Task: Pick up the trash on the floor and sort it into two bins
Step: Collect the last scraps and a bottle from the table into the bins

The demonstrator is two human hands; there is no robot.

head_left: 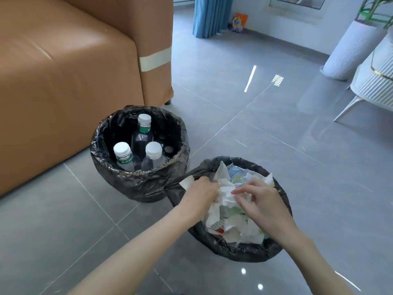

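Left grip: the left grip [200, 190] is clenching a crumpled sheet of paper [227, 194] at the left rim of the near bin [234, 255], with one corner of the sheet sticking out past the knuckles.
Right grip: the right grip [261, 201] is hovering over the same wad with its fingers bent and fingertips touching it; whether it is pinching the paper or only pressing it, I cannot tell.
Paper: it is lying heaped in the near bin, up to the rim, directly under both grips.
Key relation: the sheet is stretching left to right between the two grips, so the left grip is holding its outer end and the right grip is nearer the heap's middle; the push needed is probably straight down.
Far bin: the far bin [138, 184] is sitting to the left, touching the near one, and is holding the bottles [142, 135] upright.
Floor: no loose trash is showing on the floor [276, 135] near the bins.
Stage: sorting is looking nearly done.
Risk: paper is likely to be spilling over the left rim.
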